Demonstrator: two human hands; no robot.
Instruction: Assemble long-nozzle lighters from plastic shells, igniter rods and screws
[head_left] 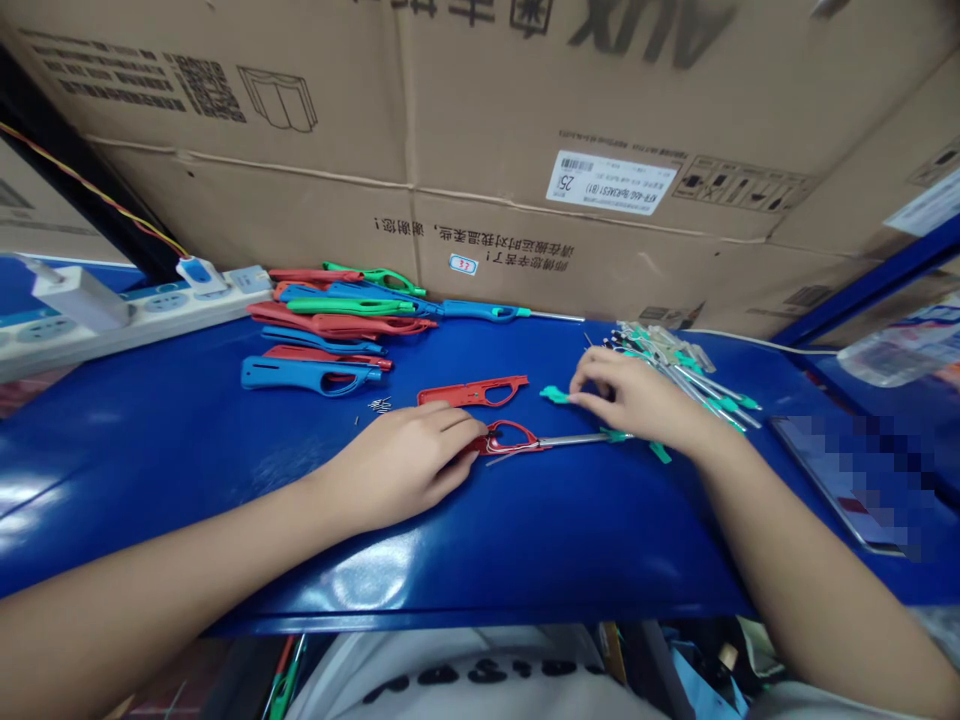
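Note:
My left hand (409, 455) is closed around the handle of a red lighter half-shell (534, 439) lying on the blue table. A thin wire and a metal tube (576, 440) extend from it to the right, with green bits near the tube's far end. My right hand (634, 395) pinches a small green plastic piece (553, 394) between thumb and fingers, above the tube. Behind my left hand lies another red half-shell (472, 391), its inside facing up. Small screws (381, 405) are scattered beside it. My left palm hides most of the held handle.
Red, blue and green lighter shells (315, 372) are piled at back left, near a white power strip (150, 310). Metal tubes with green parts (705, 385) lie at right, beside a phone (840, 490) and a plastic bottle (900, 345). A cardboard box (480, 130) stands behind.

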